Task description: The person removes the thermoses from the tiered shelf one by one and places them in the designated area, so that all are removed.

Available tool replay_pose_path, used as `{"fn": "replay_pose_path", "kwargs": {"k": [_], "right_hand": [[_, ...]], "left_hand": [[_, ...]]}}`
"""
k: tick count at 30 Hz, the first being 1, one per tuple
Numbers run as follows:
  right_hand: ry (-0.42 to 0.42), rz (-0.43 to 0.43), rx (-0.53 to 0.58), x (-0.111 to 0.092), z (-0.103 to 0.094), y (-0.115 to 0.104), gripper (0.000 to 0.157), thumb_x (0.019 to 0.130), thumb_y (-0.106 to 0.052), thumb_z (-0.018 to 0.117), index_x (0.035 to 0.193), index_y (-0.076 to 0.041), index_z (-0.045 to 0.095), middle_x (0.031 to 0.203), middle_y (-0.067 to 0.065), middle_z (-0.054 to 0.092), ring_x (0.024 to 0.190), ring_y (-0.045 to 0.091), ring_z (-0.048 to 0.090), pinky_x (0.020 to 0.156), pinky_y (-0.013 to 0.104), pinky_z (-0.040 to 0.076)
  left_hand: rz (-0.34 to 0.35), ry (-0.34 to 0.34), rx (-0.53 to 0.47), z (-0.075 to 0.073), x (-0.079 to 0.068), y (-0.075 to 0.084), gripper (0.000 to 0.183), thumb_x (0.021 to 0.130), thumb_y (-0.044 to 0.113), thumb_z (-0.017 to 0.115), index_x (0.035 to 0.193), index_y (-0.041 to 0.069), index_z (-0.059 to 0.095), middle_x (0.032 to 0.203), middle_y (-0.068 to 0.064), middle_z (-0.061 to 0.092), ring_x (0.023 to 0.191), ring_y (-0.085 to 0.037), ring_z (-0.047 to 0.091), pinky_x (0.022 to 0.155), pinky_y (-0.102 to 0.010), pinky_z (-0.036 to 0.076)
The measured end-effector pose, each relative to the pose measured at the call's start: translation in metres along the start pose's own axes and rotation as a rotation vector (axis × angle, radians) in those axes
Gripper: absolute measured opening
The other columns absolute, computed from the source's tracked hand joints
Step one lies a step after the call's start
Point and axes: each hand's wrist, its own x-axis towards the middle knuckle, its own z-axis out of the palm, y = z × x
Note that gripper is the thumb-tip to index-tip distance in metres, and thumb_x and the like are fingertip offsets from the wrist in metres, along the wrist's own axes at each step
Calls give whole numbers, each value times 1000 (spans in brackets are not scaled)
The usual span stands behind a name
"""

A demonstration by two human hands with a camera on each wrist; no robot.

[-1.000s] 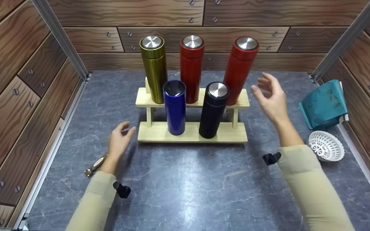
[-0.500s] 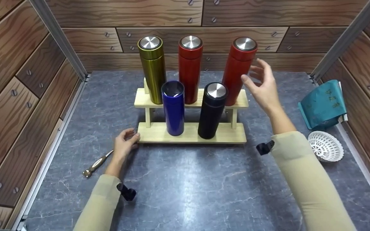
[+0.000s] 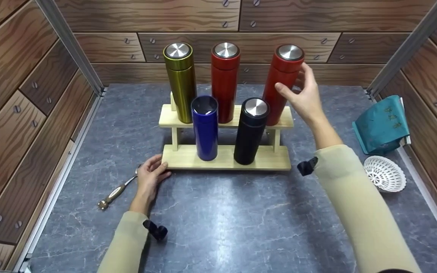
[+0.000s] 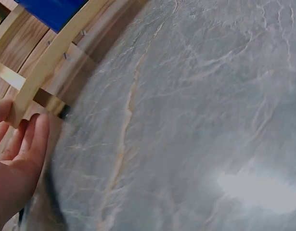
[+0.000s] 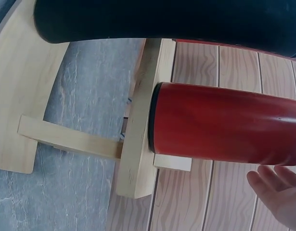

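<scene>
A two-tier wooden rack (image 3: 271, 161) carries gold (image 3: 182, 89), red (image 3: 225, 89) and further-right red (image 3: 274, 98) vacuum flasks on its upper board. Blue (image 3: 206, 132) and black (image 3: 249, 140) flasks stand on the lower board. My left hand (image 3: 149, 182) pinches the lower board's left front corner, thumb above and fingers below, as the left wrist view confirms. At the right red flask, my right hand (image 3: 305, 100) has its thumb in front and its fingers partly hidden behind. In the right wrist view, its loosely bent fingers (image 5: 268, 182) lie close along the flask's side; contact is unclear.
A metal-and-brown-handled utensil (image 3: 116, 193) lies left of the rack, its far end near my left hand. At the right are a white woven basket (image 3: 387, 174) and a teal object (image 3: 383, 123). Wood-patterned panels (image 3: 279, 15) enclose the grey table.
My left hand has moved forward and right onto the rack's lower corner. The right hand has moved left and forward from beside the red flask to around it. The flasks stay in place.
</scene>
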Motion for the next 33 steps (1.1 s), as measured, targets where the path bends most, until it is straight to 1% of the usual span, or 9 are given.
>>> {"fn": "replay_pose_path", "kwargs": {"k": [6,9,12,18,24,29,33], "right_hand": [[-7,-9,-10,3,4,1,72,77,-14,74,136,-2,36,120,15,52,107,23,51,91,34,47],[4,-18,-4,3,5,0,72,75,-12,75,134,-1,37,118,15,53,105,21,51,89,33,47],[16,-18,10,5,6,0,70,74,-10,76,132,-1,39,115,13,53,103,20,51,86,32,47],[56,-26,24,5,5,1,66,71,-11,80,127,-4,44,111,9,55,100,21,52,82,30,48],[76,-22,33,3,2,-1,65,70,-11,81,125,-5,46,111,8,56,100,20,53,83,31,49],[91,-29,21,3,-4,-6,65,69,-12,81,124,-8,47,112,7,56,101,21,54,82,30,49],[107,-42,2,4,-12,-9,65,68,-12,81,123,-8,47,112,7,56,100,21,54,82,30,49]], "left_hand": [[6,23,-133,3,-3,-9,43,85,-4,63,126,-4,50,113,-15,56,86,-19,62,76,-40,58],[7,23,-182,4,-4,-11,43,86,-4,62,126,-2,50,114,-15,55,88,-20,62,76,-40,58],[3,24,-211,4,-5,-13,43,85,-4,62,127,-2,50,115,-15,54,90,-20,61,77,-40,58],[15,15,-228,3,-5,-16,44,85,-5,61,127,-3,49,116,-16,53,90,-21,61,76,-40,58],[15,20,-227,3,-6,-18,43,86,-6,60,127,-4,49,115,-16,54,89,-22,61,75,-41,58],[26,12,-232,3,-6,-18,43,86,-7,59,128,-5,48,115,-16,54,89,-23,62,74,-41,58],[39,13,-240,3,-5,-17,43,86,-8,58,128,-6,48,113,-16,55,85,-22,62,72,-40,59]]}}
